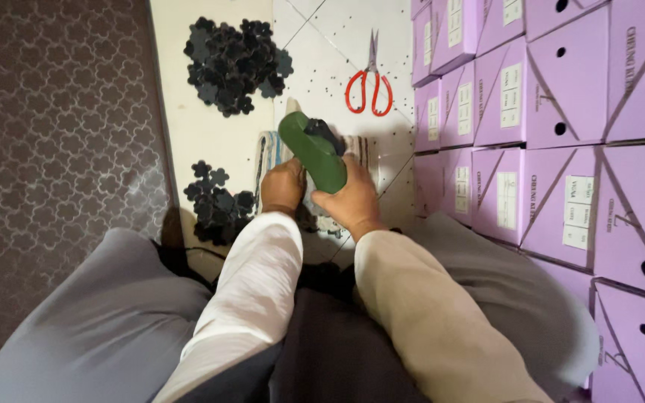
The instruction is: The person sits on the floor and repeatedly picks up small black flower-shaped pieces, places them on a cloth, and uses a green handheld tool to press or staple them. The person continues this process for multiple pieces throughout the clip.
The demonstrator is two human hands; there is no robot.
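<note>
Green shoe (313, 151) in both hands; red scissors (369, 83) beyond, purple boxes (531, 112) right.

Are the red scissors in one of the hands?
No, the red scissors lie alone on the floor, beyond the right hand gripping a green tool.

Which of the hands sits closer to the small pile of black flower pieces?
Left hand: it lies right beside the small black flower pile, while the right hand grips the green tool on the far side.
</note>
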